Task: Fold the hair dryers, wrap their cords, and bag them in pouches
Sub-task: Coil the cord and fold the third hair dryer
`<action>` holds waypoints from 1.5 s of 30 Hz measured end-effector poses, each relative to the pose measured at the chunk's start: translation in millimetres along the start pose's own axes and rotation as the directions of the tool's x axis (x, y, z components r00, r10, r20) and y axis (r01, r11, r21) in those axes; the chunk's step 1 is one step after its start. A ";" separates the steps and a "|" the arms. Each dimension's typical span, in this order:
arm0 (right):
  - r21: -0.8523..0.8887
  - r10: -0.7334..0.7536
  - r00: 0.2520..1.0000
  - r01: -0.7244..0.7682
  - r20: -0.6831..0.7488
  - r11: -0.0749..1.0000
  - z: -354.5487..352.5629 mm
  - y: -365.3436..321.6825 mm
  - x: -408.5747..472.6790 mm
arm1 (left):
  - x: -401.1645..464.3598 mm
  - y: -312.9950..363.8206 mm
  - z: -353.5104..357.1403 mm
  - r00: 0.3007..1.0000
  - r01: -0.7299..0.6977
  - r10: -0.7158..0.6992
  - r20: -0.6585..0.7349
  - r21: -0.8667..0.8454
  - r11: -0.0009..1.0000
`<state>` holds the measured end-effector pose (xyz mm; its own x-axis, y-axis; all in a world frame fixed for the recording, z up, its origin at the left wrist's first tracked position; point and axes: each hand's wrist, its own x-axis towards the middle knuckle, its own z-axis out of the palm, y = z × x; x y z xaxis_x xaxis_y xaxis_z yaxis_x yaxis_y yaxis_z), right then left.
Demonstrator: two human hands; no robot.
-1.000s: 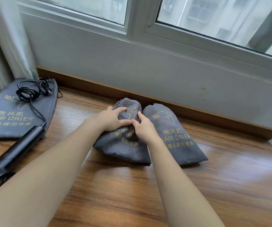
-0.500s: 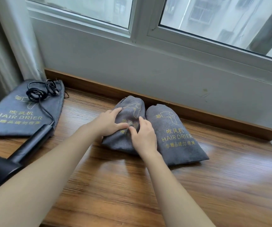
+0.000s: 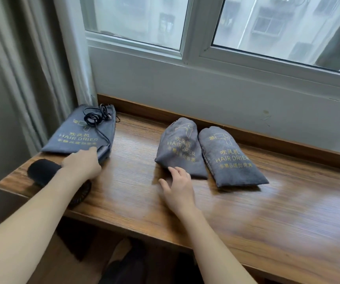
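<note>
Two filled pouches lie side by side toward the back edge of the counter [image 3: 247, 232], right of its middle: the left filled pouch [image 3: 180, 149] and the right filled pouch [image 3: 229, 158], touching along their long sides, closed ends toward the window wall. These look done.

The remaining work sits at the counter's left end. The hair dryer [image 3: 48, 173] lies there unfolded, its black barrel near the front left corner and its handle [image 3: 103, 153] running away toward the back, so the long axis goes from the near left edge up and to the right. Its cord [image 3: 94, 119] trails from the handle end and ends in a loose coil on top of the flat empty pouch [image 3: 77, 136], which lies in the back left corner.

The left hand [image 3: 83, 163] is on the dryer where handle meets barrel. Its fingers seem to curl over the handle, but the far side is hidden, so I cannot tell whether that grip has closed. The right hand [image 3: 177, 185] rests spread and slack, holding nothing, fingertips just at the near corner of the left filled pouch.

The dryer lies well to the left of the right hand, directly under the left, so the left hand is the nearer one to lift it; judging by this, folding the handle comes next.
</note>
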<state>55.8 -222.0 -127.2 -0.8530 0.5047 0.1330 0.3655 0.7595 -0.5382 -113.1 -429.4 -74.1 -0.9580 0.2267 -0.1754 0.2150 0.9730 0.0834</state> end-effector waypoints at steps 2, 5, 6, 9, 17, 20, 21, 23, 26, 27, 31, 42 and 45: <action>0.012 -0.006 1.000 0.005 0.011 1.000 -1.5 -3.5 -6.5 | -9.5 2.6 -5.6 0.999 -0.033 0.032 -0.028 -0.044 0.998; 0.067 -0.035 0.999 0.033 0.030 0.997 -5.6 -15.1 -15.0 | -22.7 18.1 -12.8 0.991 -0.117 0.106 -0.084 -0.133 0.984; 0.112 -0.044 0.998 0.039 0.044 0.993 -7.8 -19.8 -17.1 | -27.8 26.8 -15.3 0.987 -0.135 0.119 -0.104 -0.167 0.977; 0.339 -0.043 0.986 -0.014 0.160 0.941 -17.7 -35.2 -28.0 | -49.5 60.8 -28.5 0.974 -0.182 0.138 -0.179 -0.257 0.949; 0.862 -0.011 0.984 -0.150 0.177 0.485 -50.2 -22.1 -60.7 | -96.1 133.8 -47.0 0.914 -0.351 0.128 -0.385 -0.592 0.726; 0.782 0.079 0.997 -0.048 -0.002 0.621 -52.6 3.3 -70.9 | -108.8 151.5 -33.5 0.936 -0.348 0.169 -0.309 -0.737 0.579; 0.799 0.097 0.995 -0.039 -0.025 0.600 -53.6 13.9 -74.4 | -111.1 156.1 -26.3 0.940 -0.340 0.206 -0.270 -0.775 0.533; 0.855 0.126 0.992 -0.039 -0.031 0.518 -56.4 36.2 -81.3 | -114.3 163.6 -13.3 0.945 -0.292 0.267 -0.186 -0.848 0.443; 0.910 0.176 0.984 -0.052 -0.023 0.411 -60.5 61.1 -89.3 | -119.6 171.6 2.4 0.944 -0.155 0.323 -0.064 -0.951 0.266; 0.931 0.204 0.979 -0.056 -0.020 0.361 -61.0 66.0 -91.3 | -121.5 174.8 6.8 0.943 -0.122 0.329 -0.051 -0.972 0.200; 0.995 0.399 0.917 -0.035 -0.006 0.095 -63.3 77.9 -91.0 | -131.5 186.8 24.0 0.926 -0.029 0.378 0.005 -0.996 0.086; 0.982 0.588 0.804 -0.029 -0.090 0.189 -67.3 87.6 -75.7 | -114.2 173.2 17.9 0.482 -0.758 0.553 -0.680 -0.007 0.653; 0.956 0.527 0.837 -0.017 -0.146 0.292 -64.0 86.7 -77.2 | -95.0 170.8 14.1 0.450 -0.802 0.770 -0.451 0.176 0.572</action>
<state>177.2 -168.8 -130.8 -0.4667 0.8830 -0.0509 -0.2348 -0.1792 -0.9554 17.3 -284.1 -57.1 -0.3514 0.8327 0.4279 0.9241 0.3818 0.0159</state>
